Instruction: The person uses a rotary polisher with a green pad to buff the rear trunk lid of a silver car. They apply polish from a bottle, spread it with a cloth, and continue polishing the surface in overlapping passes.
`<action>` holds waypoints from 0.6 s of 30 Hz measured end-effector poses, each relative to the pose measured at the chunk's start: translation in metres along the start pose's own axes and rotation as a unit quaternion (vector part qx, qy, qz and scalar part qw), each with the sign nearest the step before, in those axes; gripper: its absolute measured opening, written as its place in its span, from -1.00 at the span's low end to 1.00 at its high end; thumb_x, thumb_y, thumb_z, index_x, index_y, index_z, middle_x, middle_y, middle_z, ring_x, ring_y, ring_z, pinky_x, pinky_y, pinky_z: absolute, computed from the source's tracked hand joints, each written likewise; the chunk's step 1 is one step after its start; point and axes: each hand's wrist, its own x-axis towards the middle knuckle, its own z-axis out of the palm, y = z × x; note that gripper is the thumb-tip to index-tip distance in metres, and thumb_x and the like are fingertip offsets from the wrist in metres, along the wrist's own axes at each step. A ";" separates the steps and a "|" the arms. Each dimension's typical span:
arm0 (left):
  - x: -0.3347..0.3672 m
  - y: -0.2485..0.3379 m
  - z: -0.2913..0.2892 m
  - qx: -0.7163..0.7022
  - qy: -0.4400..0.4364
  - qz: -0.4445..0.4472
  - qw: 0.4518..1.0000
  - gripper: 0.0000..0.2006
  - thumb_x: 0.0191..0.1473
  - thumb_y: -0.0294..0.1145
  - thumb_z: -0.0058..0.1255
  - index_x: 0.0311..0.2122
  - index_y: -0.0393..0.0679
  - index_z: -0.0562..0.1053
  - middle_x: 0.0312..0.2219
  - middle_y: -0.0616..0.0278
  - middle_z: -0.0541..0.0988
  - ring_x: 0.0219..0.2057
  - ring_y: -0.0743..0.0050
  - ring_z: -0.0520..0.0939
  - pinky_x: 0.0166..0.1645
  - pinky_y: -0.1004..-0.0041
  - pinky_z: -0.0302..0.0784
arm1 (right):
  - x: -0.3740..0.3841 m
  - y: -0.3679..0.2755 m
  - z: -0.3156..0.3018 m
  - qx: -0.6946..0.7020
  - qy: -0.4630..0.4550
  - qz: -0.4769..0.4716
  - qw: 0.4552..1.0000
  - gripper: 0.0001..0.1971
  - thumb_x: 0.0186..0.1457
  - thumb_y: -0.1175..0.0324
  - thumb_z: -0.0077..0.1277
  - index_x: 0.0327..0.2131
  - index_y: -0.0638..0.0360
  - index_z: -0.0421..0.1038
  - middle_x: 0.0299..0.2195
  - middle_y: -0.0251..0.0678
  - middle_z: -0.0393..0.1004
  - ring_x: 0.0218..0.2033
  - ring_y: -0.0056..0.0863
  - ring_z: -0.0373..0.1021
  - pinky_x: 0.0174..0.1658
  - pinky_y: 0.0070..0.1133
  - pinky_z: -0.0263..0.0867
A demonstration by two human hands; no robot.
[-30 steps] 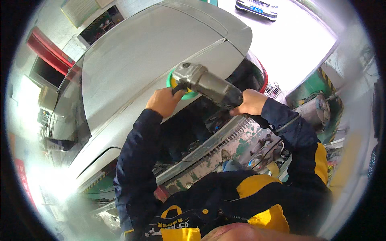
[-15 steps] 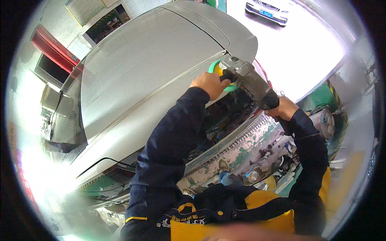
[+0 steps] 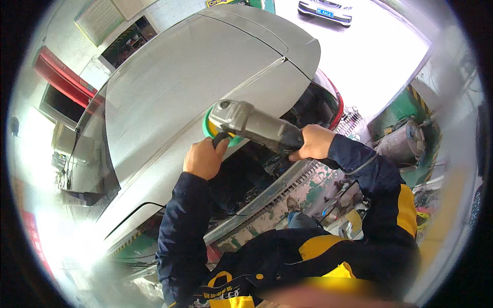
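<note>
A grey, worn power polisher [image 3: 251, 120] with a green and yellow round pad [image 3: 207, 124] lies against the roof edge of a silver-grey car [image 3: 169, 87]. My left hand [image 3: 203, 158] is closed around its black side handle, close to the pad. At the other end, my right hand [image 3: 314, 142] grips the dark rear of the polisher's body. The pad's face is hidden under the tool's head. Just below the polisher are the car's dark side windows [image 3: 241, 177].
The car's red tail light [image 3: 339, 107] is at the right. A grey cylindrical container [image 3: 400, 143] stands on the floor, with clutter beside my legs. Farther off are a white car [image 3: 326, 11] and a red cabinet-like object [image 3: 64, 74] by the wall.
Both hands have carried the polisher left and toward me along the car's roof edge, from near the rear to about the middle. The tool's body now lies more level across the view.
</note>
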 end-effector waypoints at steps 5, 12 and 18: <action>0.018 0.012 0.007 0.002 -0.017 0.004 1.000 -0.37 0.35 0.23 -0.03 -0.25 -0.31 0.61 -0.36 -0.28 0.70 -0.22 -0.38 0.72 -0.10 -0.13 0.61 | 0.000 0.010 -0.015 -0.009 0.004 0.034 0.999 -0.43 -0.08 -0.05 0.47 -0.32 0.39 0.63 -0.46 0.12 0.61 -0.35 -0.01 0.61 -0.18 -0.26 0.47; 0.114 0.114 0.039 0.006 -0.058 0.091 0.994 -0.30 0.39 0.27 -0.07 -0.28 -0.36 0.61 -0.38 -0.29 0.68 -0.27 -0.41 0.70 -0.14 -0.13 0.57 | -0.004 0.105 -0.066 0.050 0.069 0.056 0.995 -0.46 -0.08 -0.01 0.46 -0.24 0.32 0.66 -0.40 0.05 0.66 -0.28 -0.03 0.63 -0.12 -0.26 0.48; 0.186 0.197 0.069 0.067 -0.098 0.132 0.984 -0.32 0.39 0.29 -0.10 -0.21 -0.26 0.67 -0.27 -0.14 0.75 -0.20 -0.21 0.77 -0.09 -0.05 0.68 | -0.010 0.175 -0.095 0.140 0.096 0.133 0.976 -0.62 -0.02 0.21 0.46 -0.24 0.33 0.65 -0.52 -0.24 0.62 -0.50 -0.42 0.57 -0.35 -0.43 0.45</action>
